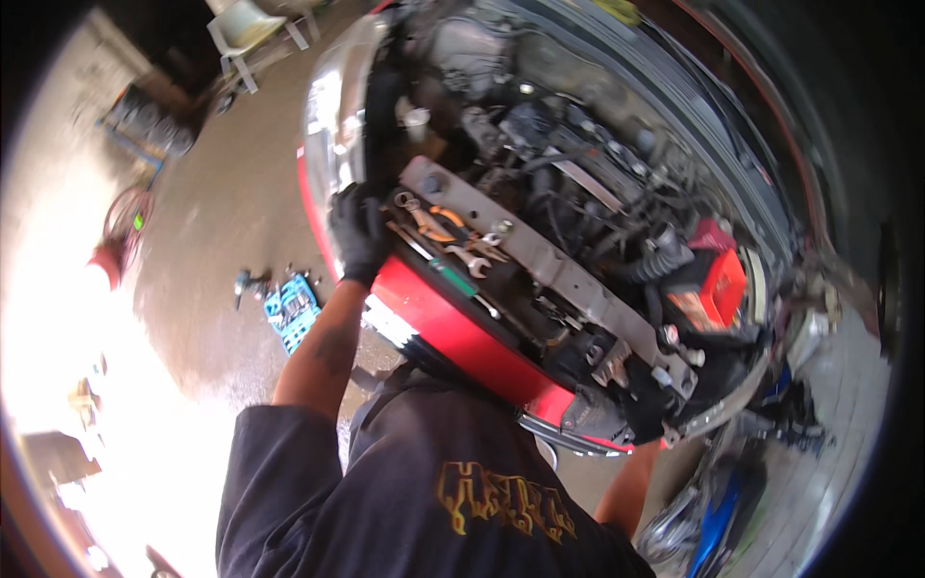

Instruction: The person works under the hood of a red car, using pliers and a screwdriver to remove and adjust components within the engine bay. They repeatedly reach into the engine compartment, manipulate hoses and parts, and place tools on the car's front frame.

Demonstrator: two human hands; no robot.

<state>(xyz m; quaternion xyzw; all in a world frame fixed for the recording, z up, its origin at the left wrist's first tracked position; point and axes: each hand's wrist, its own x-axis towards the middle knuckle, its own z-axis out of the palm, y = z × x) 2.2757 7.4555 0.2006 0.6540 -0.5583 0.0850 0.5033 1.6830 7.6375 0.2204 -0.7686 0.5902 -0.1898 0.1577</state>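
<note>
My left hand (356, 231), in a black glove, is at the front edge of the car, where the clear headlight (337, 116) meets the red bumper (443, 313). Its fingers look bent over that edge, slightly blurred. Over on the right, my right forearm (628, 489) reaches up to the other end of the bumper. A dark gloved part of my right hand (646, 416) shows there among dark parts; its fingers are hidden. Between my hands, orange-handled pliers (441, 223), a wrench (470, 260) and a green-handled screwdriver (453, 276) lie behind the bumper.
Beyond the grey crossbar (540, 255) is the open engine bay (578, 144), with an orange-red box (718, 289) at its right. On the floor to the left lie a blue tool case (292, 310) and a power drill (252, 284). A pale chair (246, 29) stands farther off.
</note>
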